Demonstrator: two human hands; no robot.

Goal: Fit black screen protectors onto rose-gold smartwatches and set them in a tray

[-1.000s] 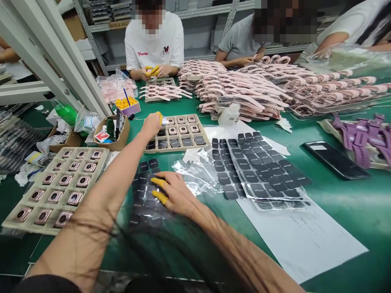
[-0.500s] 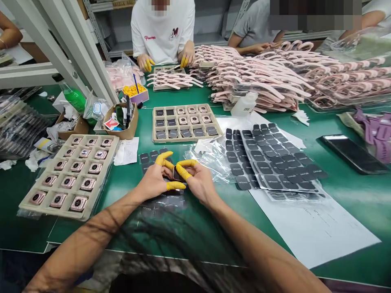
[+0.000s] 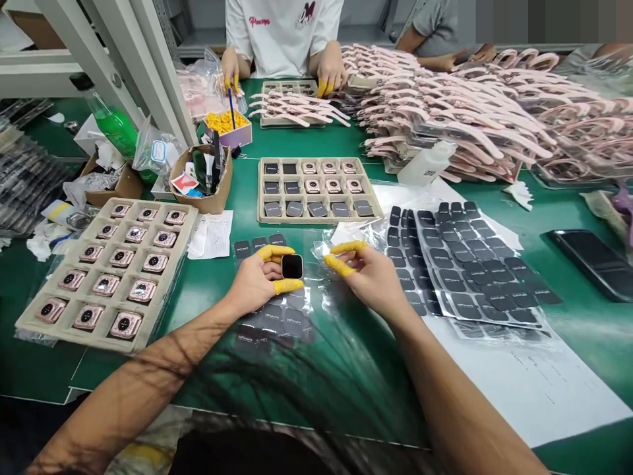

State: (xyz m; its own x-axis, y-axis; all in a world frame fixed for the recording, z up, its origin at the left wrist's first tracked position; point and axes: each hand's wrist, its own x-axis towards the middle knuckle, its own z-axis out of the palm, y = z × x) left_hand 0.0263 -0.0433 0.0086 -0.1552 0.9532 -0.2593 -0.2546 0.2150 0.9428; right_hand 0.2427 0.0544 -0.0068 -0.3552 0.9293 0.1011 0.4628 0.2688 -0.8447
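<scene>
Between the yellow-cotted thumb and fingers of my left hand (image 3: 257,280) is a square watch case (image 3: 292,266), its glossy black screen facing up. My right hand (image 3: 368,270), also in yellow finger cots, is held apart to the right. Its thumb and forefinger are drawn together; whether something thin is between them I cannot make out against the clear plastic (image 3: 363,231) behind. Under my left hand lies a sheet of black square stickers (image 3: 271,320). Beyond stands a beige tray (image 3: 316,220) with pink watch cases and black-covered squares in its compartments.
A second beige tray (image 3: 106,330) of pink watch cases stands at left. More black sticker sheets (image 3: 459,264) lie on white paper (image 3: 534,402) at right, near a phone (image 3: 593,264). Pink straps (image 3: 445,112) are heaped at the back. A co-worker (image 3: 284,39) sits opposite.
My right hand has moved off the watch case to the right. The case stays in my left hand, its screen now in full view. The head view has shifted.
</scene>
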